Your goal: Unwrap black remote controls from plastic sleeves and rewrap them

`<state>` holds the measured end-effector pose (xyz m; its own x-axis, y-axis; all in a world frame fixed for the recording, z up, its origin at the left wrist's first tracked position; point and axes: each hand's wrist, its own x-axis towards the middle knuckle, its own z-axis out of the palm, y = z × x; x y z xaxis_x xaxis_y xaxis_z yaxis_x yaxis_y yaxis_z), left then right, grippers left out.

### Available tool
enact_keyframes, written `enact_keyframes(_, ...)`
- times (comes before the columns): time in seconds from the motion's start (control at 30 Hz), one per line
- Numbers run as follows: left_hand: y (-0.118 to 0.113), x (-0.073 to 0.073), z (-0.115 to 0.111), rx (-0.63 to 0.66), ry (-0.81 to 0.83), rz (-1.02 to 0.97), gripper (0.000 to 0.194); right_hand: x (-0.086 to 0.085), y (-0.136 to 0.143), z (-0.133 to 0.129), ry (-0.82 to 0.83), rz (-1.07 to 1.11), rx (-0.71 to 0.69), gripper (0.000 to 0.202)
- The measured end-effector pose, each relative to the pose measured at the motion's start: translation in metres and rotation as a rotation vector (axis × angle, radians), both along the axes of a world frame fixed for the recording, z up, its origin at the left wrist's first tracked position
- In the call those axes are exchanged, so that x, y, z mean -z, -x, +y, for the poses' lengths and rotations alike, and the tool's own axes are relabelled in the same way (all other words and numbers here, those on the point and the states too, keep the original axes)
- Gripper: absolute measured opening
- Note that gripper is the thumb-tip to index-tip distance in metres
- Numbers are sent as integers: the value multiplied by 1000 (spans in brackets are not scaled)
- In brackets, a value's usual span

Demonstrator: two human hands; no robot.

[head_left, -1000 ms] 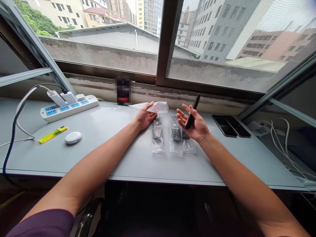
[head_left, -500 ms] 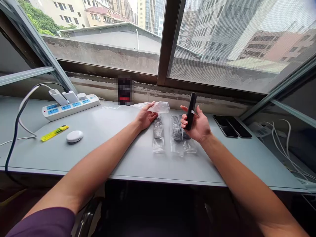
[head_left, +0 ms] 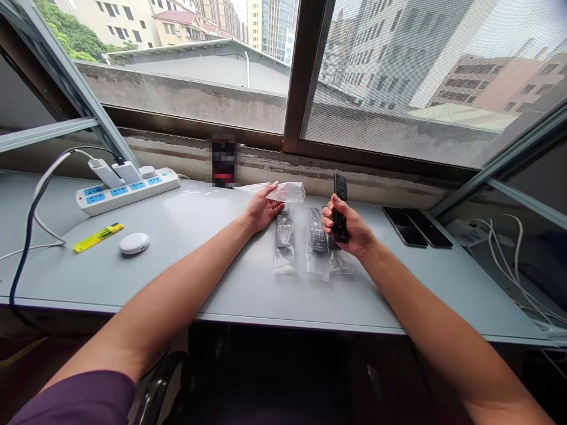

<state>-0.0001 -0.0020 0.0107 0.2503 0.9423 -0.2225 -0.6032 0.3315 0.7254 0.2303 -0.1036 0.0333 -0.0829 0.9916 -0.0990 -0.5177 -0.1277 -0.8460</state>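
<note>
A black remote control stands nearly upright in my right hand, its buttons facing me and my thumb across its front. My left hand pinches a clear plastic bag between thumb and fingers; the bag stretches out to the right, above the table. Beneath and between the hands lie black remotes in clear bags: one on the left, one in the middle, and one on the right, partly hidden by my right hand.
At the left of the grey table are a white power strip with cables, a yellow packet and a white round case. Two black phones lie at the right. A blurred dark item stands by the window.
My right hand has turned the remote so its button face shows, and the thumb has closed onto it. My left hand and the bag have hardly moved.
</note>
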Motion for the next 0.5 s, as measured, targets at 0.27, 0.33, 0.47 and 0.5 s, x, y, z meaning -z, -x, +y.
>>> enact_keyframes(0.27,-1,1,1,14,-15,3,18,-7,-2,0,63,56,-3,52)
enact_keyframes(0.33,-1,1,0,16,-18,1,17,-7,-2,-1,64,70,-8,57)
enact_keyframes(0.47,-2,0,-1,21,-20,0,13,-6,-3,-1,42,85,-11,53)
enact_keyframes(0.5,-2,-1,-2,22,-19,1,13,-6,-3,-1,38,85,-12,52)
